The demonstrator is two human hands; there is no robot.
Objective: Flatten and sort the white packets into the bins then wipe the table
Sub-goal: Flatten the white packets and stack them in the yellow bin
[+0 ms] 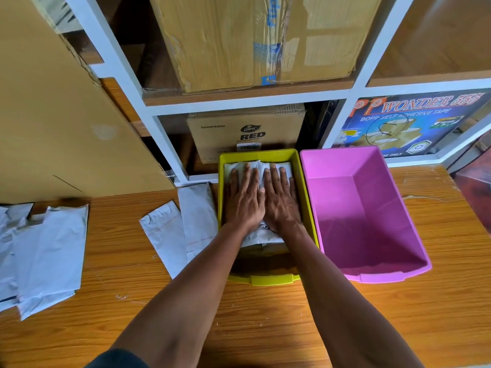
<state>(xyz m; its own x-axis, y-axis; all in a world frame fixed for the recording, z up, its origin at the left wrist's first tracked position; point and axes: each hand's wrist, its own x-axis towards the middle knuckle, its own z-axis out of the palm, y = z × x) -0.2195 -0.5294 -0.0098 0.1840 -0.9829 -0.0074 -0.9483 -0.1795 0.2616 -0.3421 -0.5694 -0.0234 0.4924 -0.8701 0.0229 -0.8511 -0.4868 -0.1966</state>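
Both my hands lie flat, side by side, inside the yellow bin (308, 187), palms down on a stack of white packets (265, 236) that fills its floor. My left hand (245, 197) covers the left half, my right hand (279, 200) the right half, fingers spread and pointing away from me. Neither hand grips anything. The pink bin (403, 197) stands right beside the yellow one and holds nothing. Two white packets (183, 229) lie overlapped on the table just left of the yellow bin. A pile of white packets (45, 256) lies at the far left.
The wooden table (265, 314) carries both bins near its back. Behind them rises a white-framed shelf (164, 134) with cardboard boxes (247, 136) and a tape carton (414, 123). A large cardboard sheet (53, 115) leans at the left.
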